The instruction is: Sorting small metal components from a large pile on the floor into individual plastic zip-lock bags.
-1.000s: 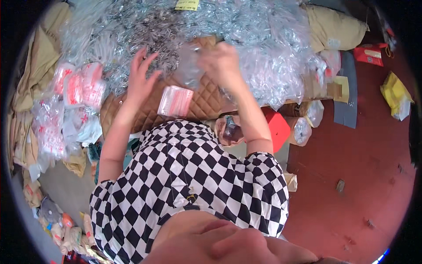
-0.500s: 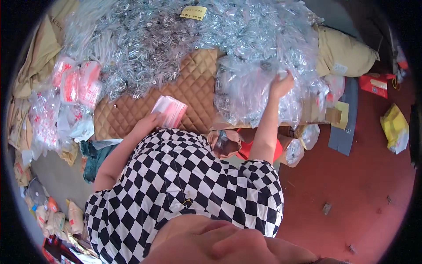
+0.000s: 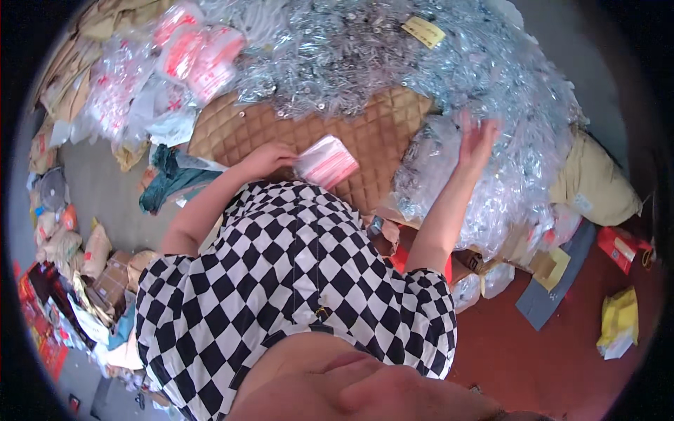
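Observation:
My left hand (image 3: 270, 160) pinches the edge of a stack of red-and-white printed plastic bags (image 3: 328, 163), held over the near edge of a brown quilted mat (image 3: 295, 137). My right hand (image 3: 479, 139) is raised over a heap of clear plastic packets (image 3: 432, 175) at the right of the mat. Its fingers are spread and slightly blurred, with nothing visible in them. Beyond the mat spreads a large pile of small clear packets (image 3: 316, 81) with metal parts inside.
Bundled red-and-white bags (image 3: 200, 52) lie at the far left. A yellow note (image 3: 423, 32) rests on the pile. To the right are a tan sack (image 3: 595, 175), a red box (image 3: 619, 249) and a yellow bag (image 3: 619, 316) on the red floor. Cartons (image 3: 111, 281) stand at lower left.
The view has turned, so the scene sits further right and tilted. My right hand, earlier closed around something whitish at the packets, now has its fingers spread. My left hand keeps the bag stack.

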The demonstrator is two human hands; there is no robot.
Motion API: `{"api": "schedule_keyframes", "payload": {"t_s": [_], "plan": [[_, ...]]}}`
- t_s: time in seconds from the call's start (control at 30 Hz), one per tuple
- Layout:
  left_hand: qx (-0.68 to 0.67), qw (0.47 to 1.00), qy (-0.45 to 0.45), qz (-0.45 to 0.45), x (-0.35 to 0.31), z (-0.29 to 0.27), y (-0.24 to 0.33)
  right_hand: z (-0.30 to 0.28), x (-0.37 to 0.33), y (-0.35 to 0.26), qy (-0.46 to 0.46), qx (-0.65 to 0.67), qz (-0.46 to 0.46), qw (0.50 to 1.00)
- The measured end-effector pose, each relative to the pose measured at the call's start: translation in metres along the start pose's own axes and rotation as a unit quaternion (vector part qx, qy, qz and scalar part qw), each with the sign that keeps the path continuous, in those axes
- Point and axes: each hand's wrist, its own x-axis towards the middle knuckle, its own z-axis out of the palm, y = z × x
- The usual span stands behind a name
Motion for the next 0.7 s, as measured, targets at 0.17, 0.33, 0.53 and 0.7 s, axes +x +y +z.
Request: {"api": "schedule_keyframes", "payload": {"t_s": [0.17, 0.33, 0.53, 0.7], "plan": [[-0.022, 0.982, 0.182, -0.044, 0.005, 0.003, 0.011, 0.136, -0.059, 0.04, -0.396, -0.313, 0.123, 0.854], [-0.028, 0.955, 0.289, -0.065, 0.015, -0.015, 0.055, 0.128, -0.13, 0.128, -0.257, -0.501, 0.11, 0.819], [-0.014, 0.941, 0.339, 0.02, 0.013, -0.017, 0.049, 0.088, -0.12, 0.173, -0.251, -0.405, 0.045, 0.878], [0.017, 0.962, 0.267, -0.06, -0.017, -0.026, 0.044, 0.138, -0.127, 0.061, -0.169, 0.029, 0.205, 0.964]]}}
